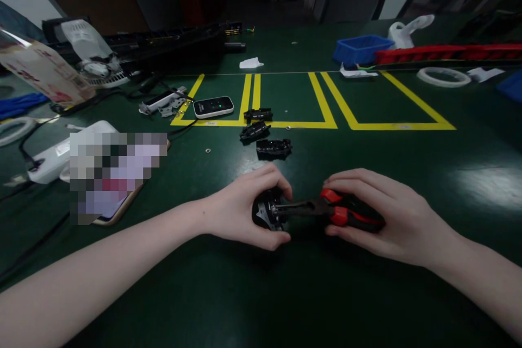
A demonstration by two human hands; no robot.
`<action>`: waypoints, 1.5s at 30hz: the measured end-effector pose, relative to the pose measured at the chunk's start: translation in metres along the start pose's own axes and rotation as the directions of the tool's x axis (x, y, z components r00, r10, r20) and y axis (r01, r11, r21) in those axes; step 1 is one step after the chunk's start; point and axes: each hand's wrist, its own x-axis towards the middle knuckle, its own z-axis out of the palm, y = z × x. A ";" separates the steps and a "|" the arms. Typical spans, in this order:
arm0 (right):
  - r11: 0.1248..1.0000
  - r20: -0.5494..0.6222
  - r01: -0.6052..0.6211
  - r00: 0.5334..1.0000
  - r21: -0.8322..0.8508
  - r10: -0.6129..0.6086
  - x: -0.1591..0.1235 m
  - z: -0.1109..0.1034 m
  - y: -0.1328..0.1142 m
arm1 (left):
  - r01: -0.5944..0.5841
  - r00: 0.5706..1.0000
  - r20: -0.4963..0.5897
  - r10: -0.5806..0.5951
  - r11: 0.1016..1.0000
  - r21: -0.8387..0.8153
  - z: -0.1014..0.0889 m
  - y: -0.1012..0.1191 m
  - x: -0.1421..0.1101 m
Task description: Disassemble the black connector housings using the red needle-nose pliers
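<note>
My left hand is curled round a small black part with a grey metal-like face, low over the green table. In my right hand are long-nose pliers with red and black handles, the fingers wrapped about the grips. The jaws point left and their tips meet the black part; whether they pinch a piece of it I cannot tell. Just beyond my left hand lie several similar black pieces. Two small metal rings rest on the table near them.
A phone, partly pixelated, and a white power strip with cables lie left. A white-edged device with a green light sits by the yellow tape outlines. Farther right are a blue bin, red strips and a tape roll.
</note>
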 end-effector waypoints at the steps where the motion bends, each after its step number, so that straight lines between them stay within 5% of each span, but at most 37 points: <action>1: 1.000 0.001 0.013 1.000 -0.007 -0.013 0.000 0.000 0.001 | 0.004 1.000 0.008 -0.004 1.000 0.003 0.000 0.000 0.000; 29: 0.986 0.016 -0.073 0.997 -0.152 0.076 -0.001 0.015 -0.011 | 0.042 0.996 -0.090 -0.031 0.991 0.130 0.007 0.002 0.003; 45: 0.969 0.145 -0.247 0.959 0.016 0.242 0.004 0.009 -0.017 | 0.066 0.985 -0.172 -0.033 0.980 0.189 0.009 0.003 0.001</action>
